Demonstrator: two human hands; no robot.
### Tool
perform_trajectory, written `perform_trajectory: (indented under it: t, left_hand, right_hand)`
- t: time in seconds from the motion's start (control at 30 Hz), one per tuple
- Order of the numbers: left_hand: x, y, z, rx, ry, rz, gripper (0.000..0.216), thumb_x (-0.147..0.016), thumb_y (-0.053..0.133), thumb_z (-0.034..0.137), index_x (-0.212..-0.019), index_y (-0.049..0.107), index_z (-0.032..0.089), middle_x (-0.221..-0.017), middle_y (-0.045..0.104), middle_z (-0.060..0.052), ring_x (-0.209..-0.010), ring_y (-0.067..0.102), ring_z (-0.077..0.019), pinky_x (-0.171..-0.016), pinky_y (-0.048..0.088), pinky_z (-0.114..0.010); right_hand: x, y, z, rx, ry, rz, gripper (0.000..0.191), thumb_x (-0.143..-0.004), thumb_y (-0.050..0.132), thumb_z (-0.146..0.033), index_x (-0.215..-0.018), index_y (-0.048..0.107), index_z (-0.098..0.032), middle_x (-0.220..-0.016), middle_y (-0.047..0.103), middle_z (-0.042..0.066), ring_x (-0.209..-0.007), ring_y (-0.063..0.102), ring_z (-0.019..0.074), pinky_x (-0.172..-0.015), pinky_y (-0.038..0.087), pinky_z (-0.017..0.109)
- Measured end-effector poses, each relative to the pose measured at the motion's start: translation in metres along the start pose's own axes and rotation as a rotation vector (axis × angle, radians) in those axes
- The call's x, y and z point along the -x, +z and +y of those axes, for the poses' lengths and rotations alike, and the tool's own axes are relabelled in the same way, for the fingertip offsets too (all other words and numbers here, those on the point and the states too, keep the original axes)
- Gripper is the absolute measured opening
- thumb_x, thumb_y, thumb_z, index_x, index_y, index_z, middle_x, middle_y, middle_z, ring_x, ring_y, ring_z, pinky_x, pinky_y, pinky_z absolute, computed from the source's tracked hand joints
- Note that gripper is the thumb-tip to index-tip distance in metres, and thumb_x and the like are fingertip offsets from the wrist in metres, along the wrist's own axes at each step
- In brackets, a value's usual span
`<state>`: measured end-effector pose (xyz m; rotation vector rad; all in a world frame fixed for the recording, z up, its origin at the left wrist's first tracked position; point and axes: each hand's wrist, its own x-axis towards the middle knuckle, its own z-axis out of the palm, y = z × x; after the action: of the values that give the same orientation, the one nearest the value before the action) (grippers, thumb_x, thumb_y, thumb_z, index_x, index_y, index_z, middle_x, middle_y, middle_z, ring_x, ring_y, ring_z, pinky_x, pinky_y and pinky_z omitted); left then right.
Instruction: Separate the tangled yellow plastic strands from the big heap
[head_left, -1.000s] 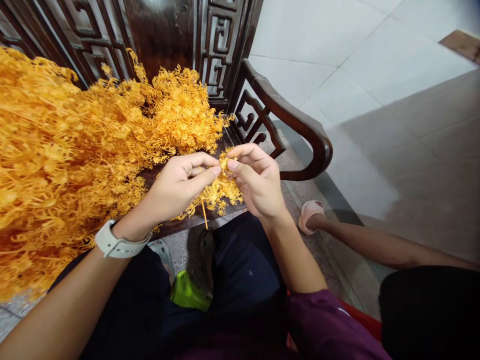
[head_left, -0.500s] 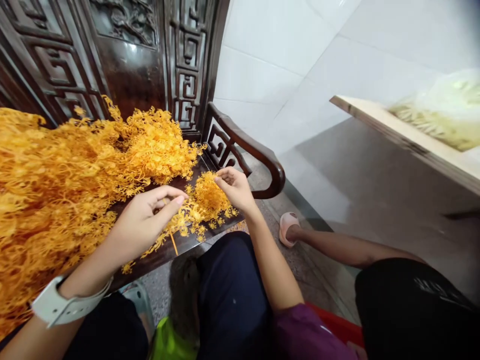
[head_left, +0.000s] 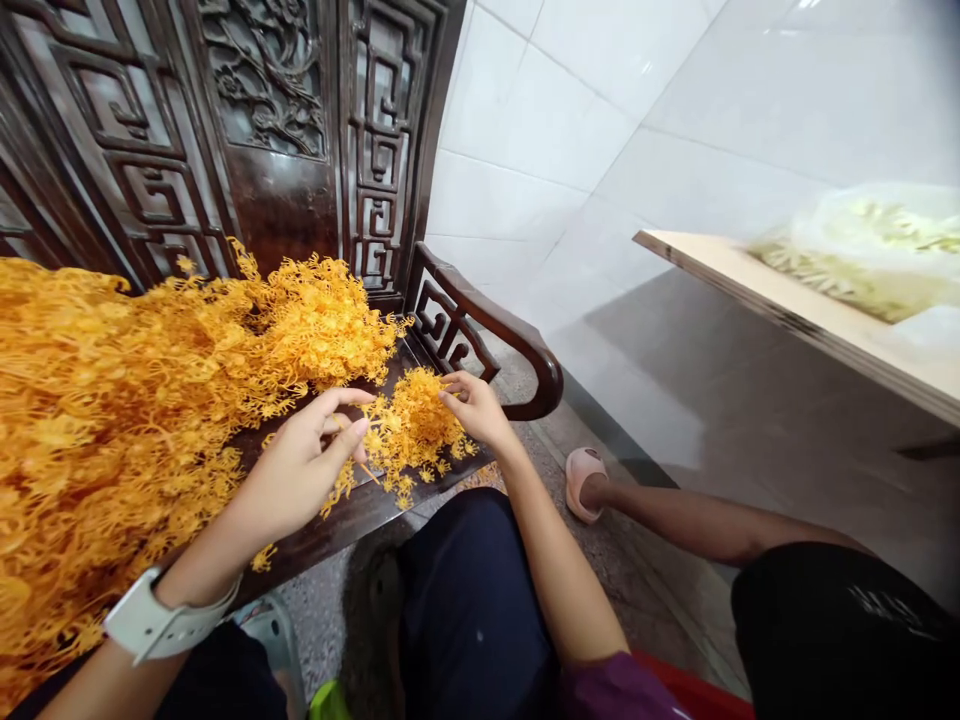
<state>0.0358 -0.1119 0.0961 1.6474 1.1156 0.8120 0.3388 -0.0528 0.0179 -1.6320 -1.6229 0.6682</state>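
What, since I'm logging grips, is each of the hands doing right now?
Left hand: closed, holding a thin orange stem.
Right hand: at the small orange heap; whether it holds anything cannot be told.

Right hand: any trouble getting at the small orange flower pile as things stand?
Probably none: the right hand is at the small orange flower pile's edge, nothing visible between them. The armrest isn't in the way.
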Motion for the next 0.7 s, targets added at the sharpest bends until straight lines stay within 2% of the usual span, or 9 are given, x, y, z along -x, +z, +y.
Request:
perform_trajectory:
  t: [0.1,0.27,0.4,0.5,0.6,0.7]
  left_hand:
    - [0.001,0.000,0.000,-0.013,0.012,-0.028,0.046,-0.105,0.055,0.051,-0.140,0.057,0.022,-0.083,0.074,-0.003,-0.082,0.071,-0.0227,-0.074,0.051,-0.034]
    - [0.001,0.002,-0.004,-0.043,0.026,-0.085,0.046,-0.107,0.055,0.046,-0.147,0.051,0.024,-0.085,0.074,-0.002,-0.087,0.072,-0.0236,-0.079,0.051,-0.035]
    - [0.004,0.001,-0.004,-0.089,0.079,-0.165,0.056,-0.107,0.055,0.040,-0.159,0.035,0.028,-0.086,0.073,0.001,-0.087,0.071,-0.0212,-0.087,0.050,-0.035]
    - [0.007,0.000,-0.002,-0.144,0.108,-0.218,0.060,-0.107,0.056,0.035,-0.161,0.031,0.029,-0.087,0.071,0.002,-0.086,0.067,-0.0196,-0.088,0.048,-0.034]
    - [0.008,0.001,-0.002,-0.111,0.082,-0.242,0.058,-0.107,0.055,0.038,-0.159,0.032,0.029,-0.085,0.065,0.003,-0.078,0.061,-0.0166,-0.077,0.047,-0.030]
    - [0.007,0.002,-0.003,-0.071,0.009,-0.180,0.053,-0.105,0.060,0.049,-0.149,0.042,0.026,-0.067,0.048,0.009,-0.058,0.044,-0.0129,-0.057,0.035,-0.025]
  right_hand:
    - [0.014,0.004,-0.029,-0.169,-0.084,-0.010,0.028,-0.093,0.071,-0.045,-0.105,0.074,-0.020,-0.093,0.075,0.006,-0.077,0.064,0.0180,-0.073,0.050,0.033]
    - [0.039,0.011,-0.080,-0.437,-0.212,-0.214,0.037,-0.104,0.060,-0.056,-0.104,0.077,-0.023,-0.092,0.075,0.004,-0.082,0.066,0.0171,-0.077,0.053,0.033]
    - [0.046,0.016,-0.097,-0.522,-0.222,-0.395,0.036,-0.098,0.071,-0.054,-0.113,0.077,-0.023,-0.106,0.077,0.006,-0.094,0.069,0.0185,-0.085,0.056,0.034]
    - [0.048,0.019,-0.099,-0.604,-0.204,-0.466,0.034,-0.093,0.080,-0.046,-0.116,0.077,-0.023,-0.104,0.076,0.004,-0.091,0.068,0.0170,-0.082,0.057,0.031]
    - [0.049,0.021,-0.099,-0.654,-0.201,-0.497,0.022,-0.093,0.082,-0.041,-0.106,0.080,-0.023,-0.098,0.075,0.003,-0.087,0.067,0.0161,-0.081,0.056,0.032]
    - [0.049,0.021,-0.098,-0.667,-0.225,-0.409,0.017,-0.091,0.083,-0.040,-0.092,0.080,-0.023,-0.100,0.070,0.003,-0.093,0.065,0.0166,-0.088,0.054,0.034]
